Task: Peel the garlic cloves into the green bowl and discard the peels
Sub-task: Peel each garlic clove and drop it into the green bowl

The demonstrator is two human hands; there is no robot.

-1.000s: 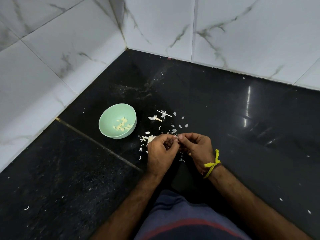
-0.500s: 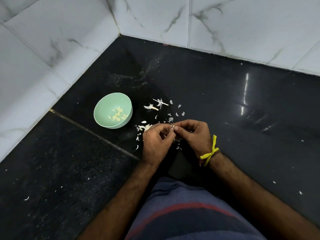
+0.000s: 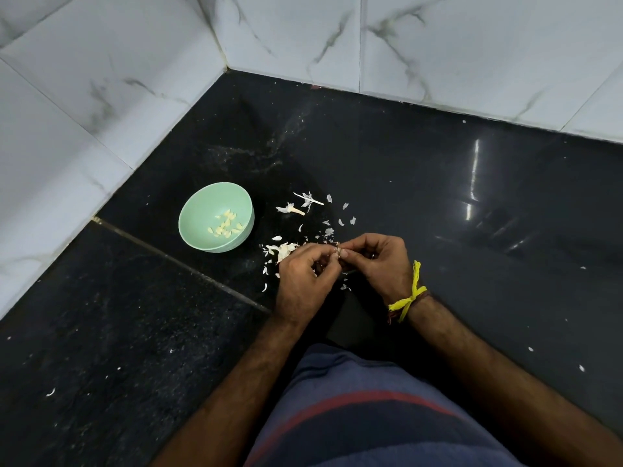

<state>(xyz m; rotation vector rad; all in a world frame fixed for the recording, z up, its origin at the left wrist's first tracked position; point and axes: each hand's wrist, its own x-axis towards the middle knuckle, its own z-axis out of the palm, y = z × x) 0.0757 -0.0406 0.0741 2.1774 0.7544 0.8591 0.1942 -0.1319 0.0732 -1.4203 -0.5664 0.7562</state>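
We find both hands raised together over the black surface (image 3: 438,210), fingertips meeting. The left hand (image 3: 305,278) and the right hand (image 3: 381,264) are curled and pinch one small garlic clove (image 3: 339,252) between thumbs and forefingers — the clove is largely hidden by the fingers. We note a yellow thread (image 3: 409,298) tied round the right wrist. The green bowl (image 3: 215,218) stands on the surface to the left of the hands, apart from them, and holds a small heap of peeled cloves (image 3: 226,224). White peels (image 3: 313,210) lie scattered on the surface between bowl and hands — a denser cluster sits just beside the left hand's knuckles. Marble wall tiles (image 3: 101,79) border the surface at the rear and left.
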